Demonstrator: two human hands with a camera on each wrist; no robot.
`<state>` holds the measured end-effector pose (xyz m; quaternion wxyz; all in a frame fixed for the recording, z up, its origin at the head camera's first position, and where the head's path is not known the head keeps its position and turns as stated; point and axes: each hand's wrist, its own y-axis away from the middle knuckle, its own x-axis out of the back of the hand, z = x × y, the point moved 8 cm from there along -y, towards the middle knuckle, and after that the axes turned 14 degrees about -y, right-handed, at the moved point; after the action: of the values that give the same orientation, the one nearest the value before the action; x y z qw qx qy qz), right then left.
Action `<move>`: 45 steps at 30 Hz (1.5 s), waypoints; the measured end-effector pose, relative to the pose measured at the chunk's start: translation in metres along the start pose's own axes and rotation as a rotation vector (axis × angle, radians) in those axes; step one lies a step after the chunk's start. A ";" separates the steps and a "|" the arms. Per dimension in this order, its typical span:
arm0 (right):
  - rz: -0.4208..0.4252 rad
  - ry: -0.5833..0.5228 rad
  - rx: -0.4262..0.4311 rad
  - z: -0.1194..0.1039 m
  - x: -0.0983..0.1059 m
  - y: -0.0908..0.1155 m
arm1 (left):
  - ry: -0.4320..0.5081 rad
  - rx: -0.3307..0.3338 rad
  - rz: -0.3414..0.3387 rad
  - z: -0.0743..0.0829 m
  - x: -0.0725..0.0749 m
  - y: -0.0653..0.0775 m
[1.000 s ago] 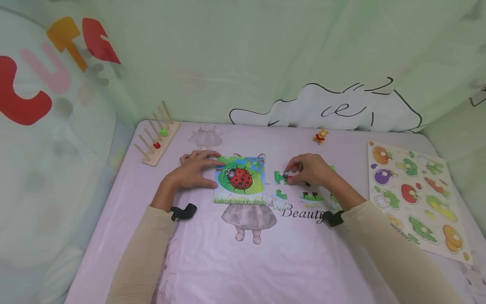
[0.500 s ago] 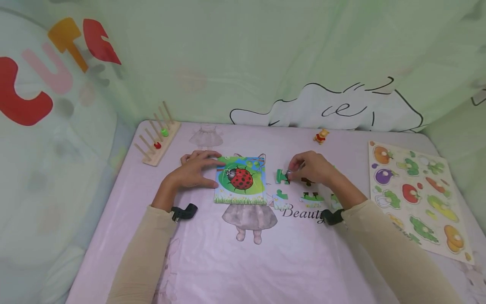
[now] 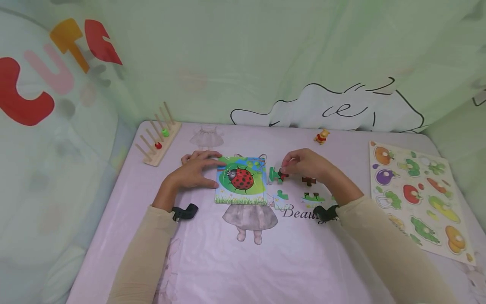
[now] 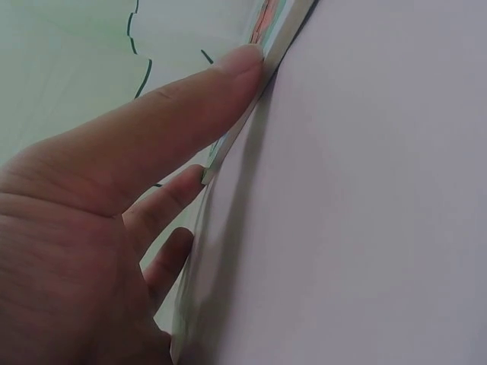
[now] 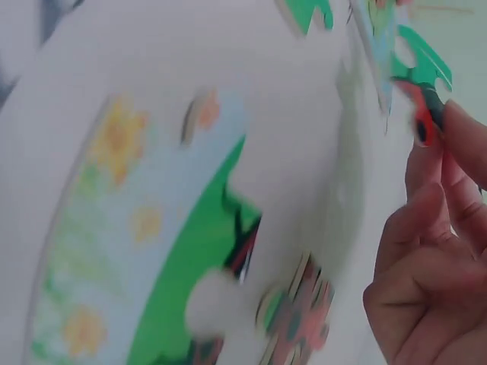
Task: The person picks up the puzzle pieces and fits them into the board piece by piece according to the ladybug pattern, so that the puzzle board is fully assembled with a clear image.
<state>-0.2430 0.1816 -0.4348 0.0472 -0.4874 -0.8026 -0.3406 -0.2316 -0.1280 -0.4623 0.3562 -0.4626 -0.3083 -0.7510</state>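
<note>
A square ladybug picture puzzle (image 3: 241, 179) lies at the middle of the table. At its left edge my left hand (image 3: 195, 171) rests with fingers and thumb spread; the left wrist view shows the straight thumb (image 4: 190, 95) against the board's side. Just right of the puzzle, my right hand (image 3: 305, 162) pinches a green jigsaw piece (image 3: 275, 175) with red and black on it between thumb and fingers. In the right wrist view that piece (image 5: 423, 65) is held up over the table. Loose jigsaw pieces, including a flowered one (image 3: 281, 202) and a dark one (image 3: 309, 181), lie below and beside this hand.
A wooden peg rack (image 3: 153, 157) with a green and a red bead stands at the back left. A small bear figure (image 3: 322, 136) is near the back edge. A vegetable knob-puzzle board (image 3: 406, 211) lies at the right.
My right hand has shifted left with the jigsaw piece, bringing it nearer the ladybug puzzle. The dark piece is now uncovered. My left hand has stayed at the puzzle's edge.
</note>
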 end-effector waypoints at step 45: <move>-0.174 -0.384 0.053 -0.051 -0.091 -0.028 | -0.002 -0.007 -0.008 -0.003 -0.001 -0.002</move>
<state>-0.2316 0.0751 -0.4475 -0.1233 -0.4709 -0.8445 -0.2232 -0.2336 -0.1288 -0.4647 0.3512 -0.4634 -0.3077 -0.7531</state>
